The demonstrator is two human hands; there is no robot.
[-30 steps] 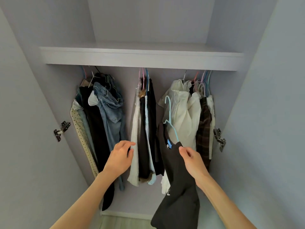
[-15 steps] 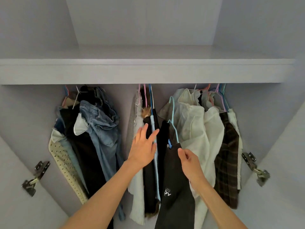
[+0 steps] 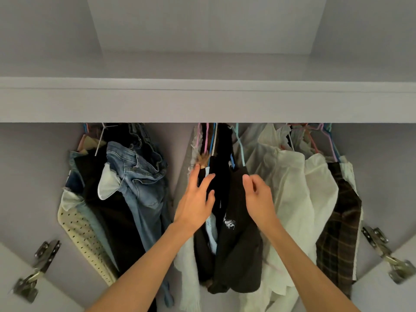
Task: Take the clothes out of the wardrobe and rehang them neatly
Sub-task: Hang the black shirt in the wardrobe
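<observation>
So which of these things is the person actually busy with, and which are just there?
In use:
- left hand, spread on the middle clothes
- right hand at the black garment
- its light blue hanger

Just there:
- jeans
- white clothes
- plaid garment
- shelf
- door hinges

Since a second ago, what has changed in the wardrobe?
The black garment on its light blue hanger has gone up under the shelf, among the middle clothes. The right hand has let go; the left hand reached in beside it. The jeans stayed put.
</observation>
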